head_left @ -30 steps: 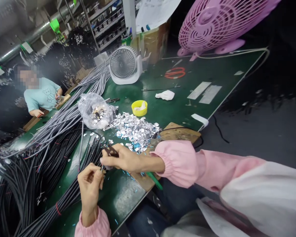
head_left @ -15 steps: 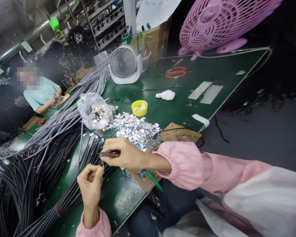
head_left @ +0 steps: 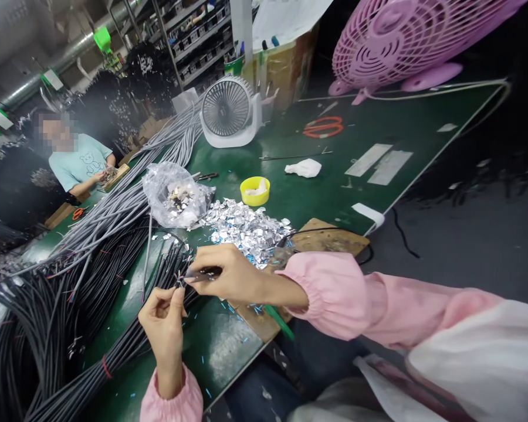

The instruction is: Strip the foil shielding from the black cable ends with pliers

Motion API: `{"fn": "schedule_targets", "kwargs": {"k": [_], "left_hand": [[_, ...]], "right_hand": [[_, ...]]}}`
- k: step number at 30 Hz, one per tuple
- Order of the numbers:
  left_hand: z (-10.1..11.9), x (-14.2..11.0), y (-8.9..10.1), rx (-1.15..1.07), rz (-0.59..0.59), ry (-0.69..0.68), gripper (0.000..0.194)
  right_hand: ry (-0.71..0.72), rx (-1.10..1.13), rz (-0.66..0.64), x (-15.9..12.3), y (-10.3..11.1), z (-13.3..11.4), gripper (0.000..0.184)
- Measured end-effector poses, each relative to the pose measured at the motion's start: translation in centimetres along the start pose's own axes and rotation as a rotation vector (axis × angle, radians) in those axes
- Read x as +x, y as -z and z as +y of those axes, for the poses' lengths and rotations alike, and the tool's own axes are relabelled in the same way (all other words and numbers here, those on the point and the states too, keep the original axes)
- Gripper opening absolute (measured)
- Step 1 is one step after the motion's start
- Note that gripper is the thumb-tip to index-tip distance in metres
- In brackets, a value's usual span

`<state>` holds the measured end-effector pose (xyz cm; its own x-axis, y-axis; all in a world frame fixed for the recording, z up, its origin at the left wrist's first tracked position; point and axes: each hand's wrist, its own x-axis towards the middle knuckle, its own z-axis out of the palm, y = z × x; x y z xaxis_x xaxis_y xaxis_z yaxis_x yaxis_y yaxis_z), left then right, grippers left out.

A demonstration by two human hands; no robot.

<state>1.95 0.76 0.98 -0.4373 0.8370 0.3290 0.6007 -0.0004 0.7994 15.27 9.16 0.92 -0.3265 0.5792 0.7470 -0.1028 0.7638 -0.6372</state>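
Observation:
My left hand (head_left: 163,321) is closed in a pinch around a cable end (head_left: 179,282), whose thin stripped wires stick up between thumb and forefinger. From the right, my right hand (head_left: 229,273) grips a dark, pointed metal tool that looks like tweezers (head_left: 207,273). The tool's tip is right at the wires; whether it touches them is too small to tell. Behind and below both hands runs a bundle of black cables (head_left: 127,343), tied with a red band (head_left: 106,367). A heap of silvery foil scraps (head_left: 246,228) lies just beyond my right hand.
A plastic bag of scraps (head_left: 173,196), a yellow dish (head_left: 255,191), a white fan (head_left: 229,114) and orange-handled scissors (head_left: 323,126) stand or lie on the green table (head_left: 299,193). Grey cables (head_left: 118,205) spread left. Another person (head_left: 81,161) sits across. A pink fan (head_left: 391,47) is at right.
My right hand has shifted slightly right relative to the left, tool tip included. The wires at the cable end now show spread apart above my left fingers. The whole view has shifted a little.

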Motion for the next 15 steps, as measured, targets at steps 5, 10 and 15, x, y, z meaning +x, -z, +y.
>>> {"fn": "schedule_targets", "kwargs": {"k": [5,10,15], "left_hand": [[0.41,-0.07,-0.18,0.026,0.007,-0.007,0.031],[0.38,-0.10,-0.06,-0.077,-0.002,0.000,0.029],[0.56,-0.15,0.10,-0.087,-0.002,0.012,0.027]], "right_hand": [[-0.064,0.014,-0.048,0.11,-0.10,-0.02,0.010],[-0.154,0.055,-0.080,0.14,-0.07,-0.25,0.012],[-0.387,0.134,-0.122,0.72,0.12,-0.49,0.010]]}}
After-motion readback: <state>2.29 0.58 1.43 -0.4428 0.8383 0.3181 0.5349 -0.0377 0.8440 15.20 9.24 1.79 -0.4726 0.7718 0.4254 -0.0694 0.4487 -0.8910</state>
